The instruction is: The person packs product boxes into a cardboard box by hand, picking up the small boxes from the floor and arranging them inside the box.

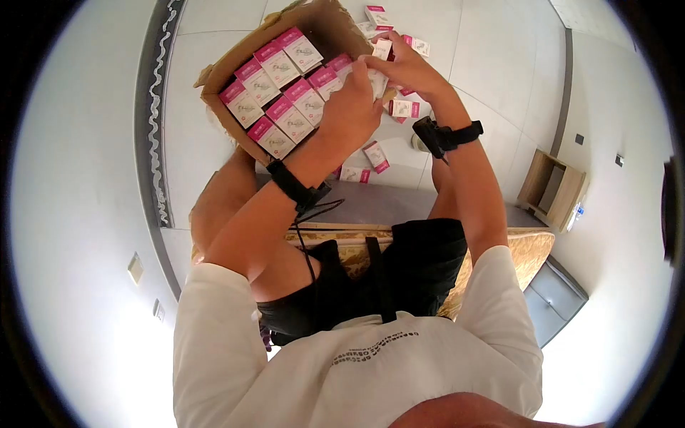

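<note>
A cardboard carton (227,63) stands open on the floor at upper left, with rows of small pink-and-white boxes (260,83) inside it. My right hand (412,68) is closed around a small white box (382,48) beside the carton's right edge. My left hand (353,110) is right next to it, over the carton's near right corner. Its fingers are bent together near a whitish item, and what they grip is partly hidden. Black straps with small devices are on both wrists.
Loose pink-and-white boxes (404,108) lie scattered on the tiled floor (492,78) right of the carton and below it, near a grey ledge (385,203). My knees flank the work area. A small wooden cabinet (548,187) is at right. A cable hangs from my left wrist.
</note>
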